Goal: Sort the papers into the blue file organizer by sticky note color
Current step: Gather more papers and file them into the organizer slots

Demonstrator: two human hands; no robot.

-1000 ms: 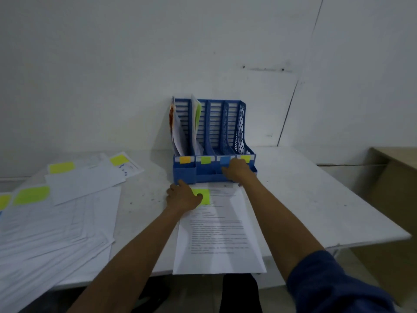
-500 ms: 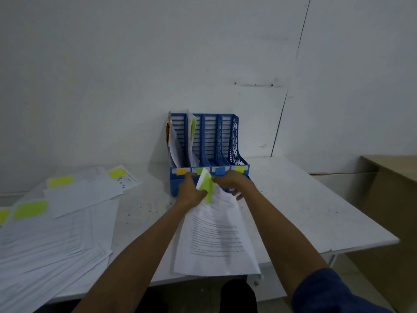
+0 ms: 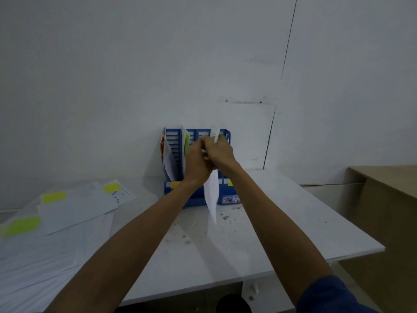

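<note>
At nine o'clock from where the hands are, the loose papers lie fanned flat on the scuffed white table, thin printed sheets with rectangular yellow and lime sticky notes on their far corners. At centre stands the blue file organizer, hard plastic with slatted walls. Its leftmost slot holds curled pages with an orange edge, and the next slot holds a page with a green note.

Half a second ago the sheet drooped onto the tabletop with both hands low at the organizer's front. Now it is lifted clear and hangs edge-on before the organizer. Its top pokes up at twelve o'clock above the knuckles, near the right-hand slots; which one I cannot tell.

The left hand and right hand are pressed together, fingers curled tight on the sheet's upper part.

At three o'clock sits a plain tan wooden cabinet.
</note>
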